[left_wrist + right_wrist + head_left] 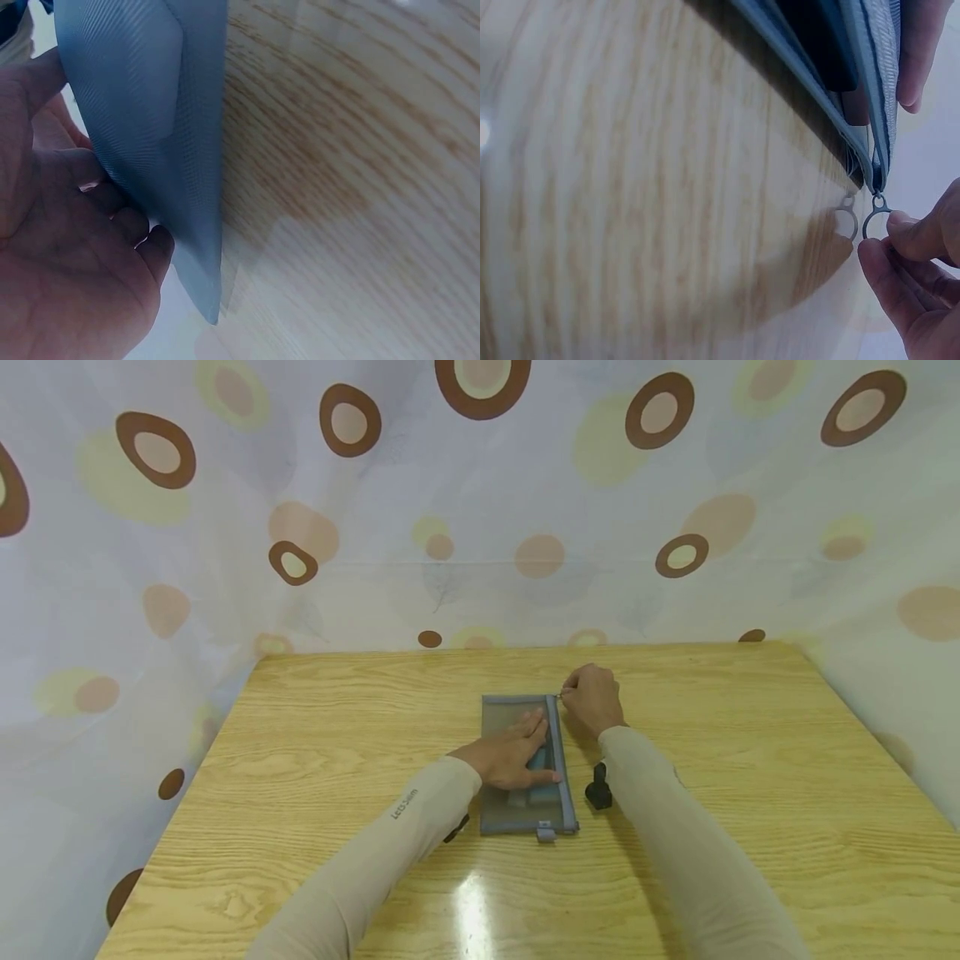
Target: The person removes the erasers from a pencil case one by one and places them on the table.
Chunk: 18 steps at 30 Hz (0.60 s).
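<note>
A grey-blue zip pouch of see-through mesh lies on the table, its zip edge facing right. My left hand rests on the pouch with its fingers extended and the thumb spread toward the zip edge. At the far right corner, my right hand pinches the metal ring pull between thumb and fingertips. The zip edge gapes in the right wrist view, and a dark object shows inside. Through the mesh, a bluish shape is partly hidden by the left hand. The left wrist view shows the pouch side beside my fingers.
The wood-grain table extends on both sides of the pouch. Behind it hangs a white curtain with brown and yellow ovals. A small fabric tab sticks out from the pouch's near edge. A black wrist-camera piece sits under the right sleeve.
</note>
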Each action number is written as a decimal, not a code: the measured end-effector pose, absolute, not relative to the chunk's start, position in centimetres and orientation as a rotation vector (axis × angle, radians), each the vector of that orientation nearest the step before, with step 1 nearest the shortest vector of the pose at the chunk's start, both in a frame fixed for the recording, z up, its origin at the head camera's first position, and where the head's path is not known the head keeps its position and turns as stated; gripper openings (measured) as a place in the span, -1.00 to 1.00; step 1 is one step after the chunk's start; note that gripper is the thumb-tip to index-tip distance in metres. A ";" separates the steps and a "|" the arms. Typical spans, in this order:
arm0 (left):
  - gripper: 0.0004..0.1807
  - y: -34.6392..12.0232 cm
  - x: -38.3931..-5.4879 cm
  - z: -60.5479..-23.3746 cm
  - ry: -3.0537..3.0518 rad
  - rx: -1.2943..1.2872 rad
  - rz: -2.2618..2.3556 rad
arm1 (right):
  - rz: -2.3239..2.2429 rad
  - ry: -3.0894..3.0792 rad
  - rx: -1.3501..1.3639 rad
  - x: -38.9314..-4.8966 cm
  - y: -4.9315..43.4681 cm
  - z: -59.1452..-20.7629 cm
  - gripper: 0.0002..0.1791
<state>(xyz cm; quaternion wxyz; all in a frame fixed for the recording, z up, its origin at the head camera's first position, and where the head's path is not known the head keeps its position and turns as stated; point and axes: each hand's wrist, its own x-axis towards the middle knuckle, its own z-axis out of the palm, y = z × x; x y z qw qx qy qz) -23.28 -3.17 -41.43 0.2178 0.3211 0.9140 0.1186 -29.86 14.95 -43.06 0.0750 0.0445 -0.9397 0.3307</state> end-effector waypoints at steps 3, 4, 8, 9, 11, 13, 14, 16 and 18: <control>0.01 -3.2 -23.3 -41.4 2.532 0.887 0.328 | 0.995 -2.839 0.117 -29.8 15.0 -42.9 -0.80; 0.02 -3.1 -23.3 -41.4 2.533 0.888 0.327 | 0.992 -2.844 0.114 -29.8 15.0 -42.9 -0.80; 0.02 -3.1 -23.3 -41.3 2.533 0.887 0.326 | 0.982 -2.858 0.118 -29.8 15.2 -42.9 -0.82; 0.02 -3.0 -23.3 -41.3 2.534 0.887 0.323 | 0.972 -2.862 0.122 -29.8 15.2 -42.8 -0.82; 0.01 -3.0 -23.3 -41.2 2.534 0.891 0.319 | 0.956 -2.878 0.128 -29.7 15.4 -42.8 -0.81; 0.01 -3.0 -23.3 -41.2 2.534 0.896 0.325 | 0.937 -2.895 0.139 -29.7 15.6 -42.7 -0.77; 0.02 -3.0 -23.3 -41.1 2.540 0.898 0.321 | 0.923 -2.901 0.146 -29.7 15.6 -42.6 -0.75; 0.02 -3.0 -23.3 -41.0 2.545 0.900 0.318 | 0.913 -2.903 0.172 -29.6 15.8 -42.3 -0.71; 0.02 -3.1 -23.3 -40.9 2.555 0.897 0.322 | 0.910 -2.889 0.209 -29.5 15.9 -42.0 -0.69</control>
